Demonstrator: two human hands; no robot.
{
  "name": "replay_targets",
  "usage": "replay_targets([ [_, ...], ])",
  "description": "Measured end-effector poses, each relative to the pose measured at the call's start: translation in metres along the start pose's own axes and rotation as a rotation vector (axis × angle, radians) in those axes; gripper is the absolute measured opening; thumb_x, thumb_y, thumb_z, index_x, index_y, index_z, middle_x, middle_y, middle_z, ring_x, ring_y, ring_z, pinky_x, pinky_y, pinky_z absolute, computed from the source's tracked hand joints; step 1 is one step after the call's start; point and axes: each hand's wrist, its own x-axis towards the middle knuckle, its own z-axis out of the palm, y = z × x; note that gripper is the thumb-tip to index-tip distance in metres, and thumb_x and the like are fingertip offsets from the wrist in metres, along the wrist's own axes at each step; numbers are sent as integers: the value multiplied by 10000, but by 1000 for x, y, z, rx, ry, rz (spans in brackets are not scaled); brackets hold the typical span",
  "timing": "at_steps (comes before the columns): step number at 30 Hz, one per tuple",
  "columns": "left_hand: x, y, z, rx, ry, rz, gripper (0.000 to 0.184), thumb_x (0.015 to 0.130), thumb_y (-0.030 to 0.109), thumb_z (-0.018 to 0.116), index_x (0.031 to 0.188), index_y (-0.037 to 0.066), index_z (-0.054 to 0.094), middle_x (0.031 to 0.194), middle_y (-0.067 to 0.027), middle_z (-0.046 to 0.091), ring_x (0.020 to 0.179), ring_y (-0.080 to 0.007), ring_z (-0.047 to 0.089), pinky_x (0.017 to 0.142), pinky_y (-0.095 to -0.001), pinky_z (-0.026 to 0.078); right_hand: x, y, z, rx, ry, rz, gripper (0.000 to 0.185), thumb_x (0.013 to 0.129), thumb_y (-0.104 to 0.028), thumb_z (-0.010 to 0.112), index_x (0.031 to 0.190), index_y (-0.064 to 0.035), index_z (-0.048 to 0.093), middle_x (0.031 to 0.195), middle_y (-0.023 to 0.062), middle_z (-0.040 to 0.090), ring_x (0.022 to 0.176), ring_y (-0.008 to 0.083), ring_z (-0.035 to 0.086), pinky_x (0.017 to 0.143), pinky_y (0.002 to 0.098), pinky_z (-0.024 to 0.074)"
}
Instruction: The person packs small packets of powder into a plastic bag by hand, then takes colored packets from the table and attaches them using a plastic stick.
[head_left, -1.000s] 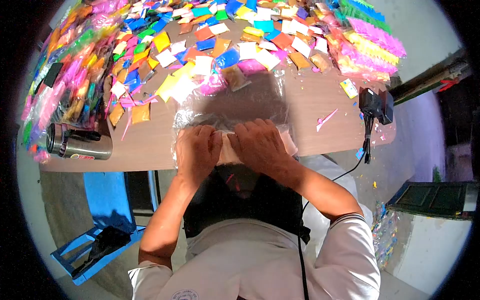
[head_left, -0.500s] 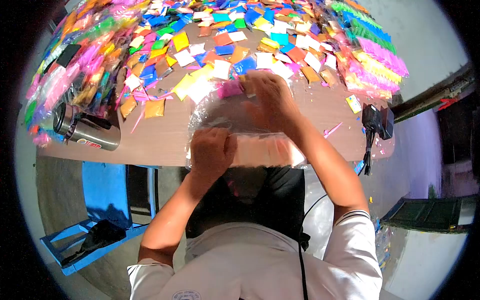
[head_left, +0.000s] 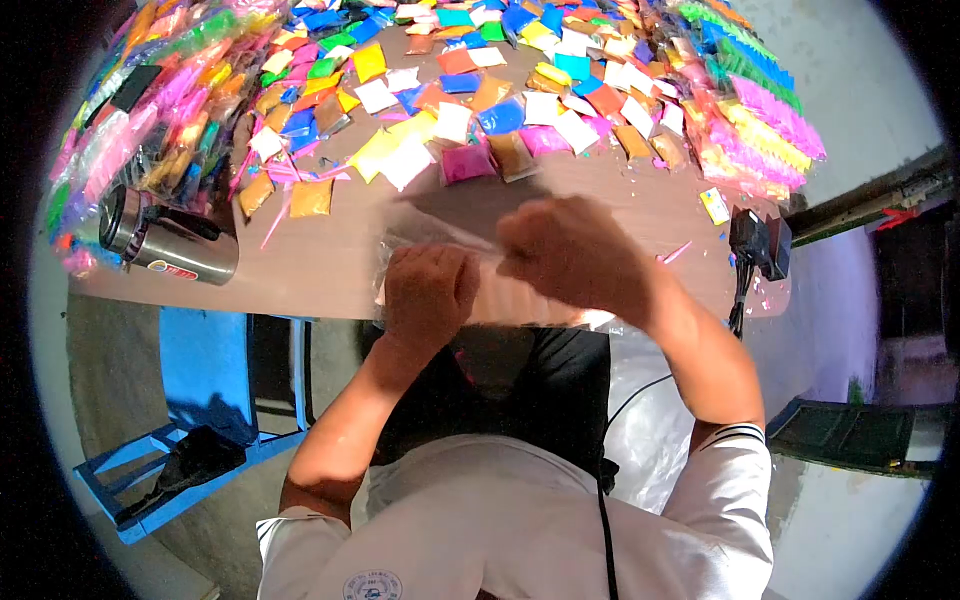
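A clear plastic bag [head_left: 505,305] with pale, peach-coloured pieces in a row lies along the table's near edge. My left hand [head_left: 430,290] is closed on the bag's left side, fingers curled. Over the right part of the bag hovers my right hand [head_left: 575,255], smeared by motion; its fingers cannot be made out clearly. Just beyond the hands lie a magenta packet [head_left: 468,163] and a brown packet [head_left: 513,155], side by side on the table.
Many small coloured packets [head_left: 480,88] spread over the far table [head_left: 330,240]. Filled plastic bags [head_left: 770,120] line both sides. A steel mug [head_left: 180,245] stands at left, a black adapter with cable [head_left: 755,240] at right. A blue chair [head_left: 205,380] is below left.
My right hand has drawn back from the packets toward me, down over the bag. The magenta and brown packets now show uncovered on the table. My left hand stays nearly in place.
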Motion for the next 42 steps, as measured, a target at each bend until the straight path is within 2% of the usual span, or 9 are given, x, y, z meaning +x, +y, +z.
replay_targets([
  [7, -15, -5, 6, -42, -188, -116, 120, 805, 157, 617, 765, 44, 623, 753, -160, 610, 728, -350, 593, 724, -464, 458, -29, -16, 62, 129, 22, 47, 194, 792, -153, 643, 899, 7, 627, 916, 177, 621, 864, 353, 645, 712, 437, 541],
  [9, -14, -7, 10, 267, -67, 125, 114, 778, 141, 579, 698, 67, 610, 722, -133, 607, 674, -317, 589, 667, -473, 452, -33, -23, 76, 75, 209, 79, 179, 765, -129, 666, 827, 15, 579, 883, 156, 573, 850, 340, 607, 697, 411, 521],
  [16, -12, -6, -14, 3, -7, 208, 56, 761, 114, 607, 760, 60, 623, 815, -132, 621, 810, -328, 598, 761, -470, 462, -39, -31, 85, -120, 310, 70, 136, 701, -60, 628, 813, -17, 566, 927, 143, 549, 824, 288, 596, 654, 393, 527],
  [19, -13, -4, -33, -167, 7, 126, 76, 802, 91, 604, 822, 24, 634, 884, -134, 634, 892, -328, 594, 810, -471, 456, -32, -16, 85, -144, 359, 59, 155, 757, -101, 585, 880, -8, 602, 970, 141, 566, 858, 275, 609, 625, 363, 556],
  [21, -19, 6, -58, -287, -87, -230, 107, 830, 96, 624, 863, -4, 640, 918, -153, 643, 906, -332, 608, 838, -446, 467, -30, -14, 88, -173, 395, 20, 167, 761, -110, 584, 886, -3, 610, 1020, 159, 571, 860, 279, 609, 625, 363, 556],
  [24, -40, 17, -71, -348, -162, -443, 117, 805, 93, 676, 877, 3, 653, 959, -164, 649, 899, -321, 623, 838, -407, 482, -28, -16, 98, -266, 415, -34, 190, 747, -112, 597, 897, 2, 623, 1149, 186, 565, 884, 291, 603, 665, 383, 547],
  [30, -44, 53, -68, -418, -152, 131, 92, 780, 84, 702, 803, 18, 643, 922, -120, 652, 856, -294, 625, 806, -374, 494, -29, -26, 121, -515, 381, -18, 252, 772, -164, 577, 953, -3, 648, 1316, 223, 517, 946, 310, 597, 751, 395, 543],
  [38, -8, 25, -48, -252, -32, 53, 78, 826, 54, 655, 834, -20, 633, 970, -167, 658, 878, -356, 619, 808, -406, 495, -40, -34, 127, -615, 474, 20, 298, 798, -171, 563, 987, 37, 663, 1325, 264, 504, 918, 349, 597, 777, 392, 532],
  [42, -23, 0, -24, -223, 16, 29, 119, 731, 11, 705, 816, -14, 625, 1035, -150, 640, 941, -338, 600, 841, -407, 467, -57, -27, 123, -142, 560, 49, 259, 796, -157, 638, 1007, -6, 634, 1265, 220, 540, 1074, 361, 582, 868, 394, 514],
])
